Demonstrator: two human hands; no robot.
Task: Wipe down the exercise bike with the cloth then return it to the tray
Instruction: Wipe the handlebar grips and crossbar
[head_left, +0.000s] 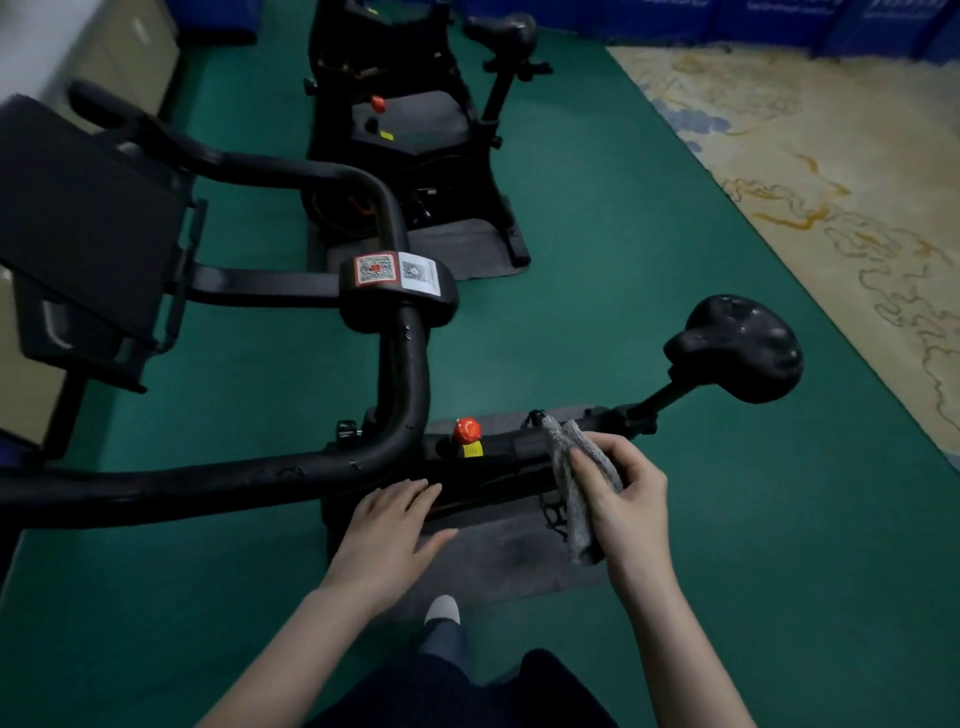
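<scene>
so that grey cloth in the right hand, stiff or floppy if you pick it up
Probably floppy: the grey cloth droops in folds below the right hand that grips it. Likely light for its size, since curled fingers alone hold it up. Its nubbly weave looks grippy rather than slippery.

I count two bikes: near bike (410, 374), far bike (415, 156). Two saddles: near saddle (737, 348), far saddle (506, 28). Two knobs: near knob (467, 430), far knob (378, 103). Two mats: near mat (498, 561), far mat (457, 244). Two stickers: red sticker (375, 268), white sticker (420, 273). One cloth (579, 525). Two hands: left hand (387, 535), right hand (628, 499). One shoe (442, 609).
</scene>
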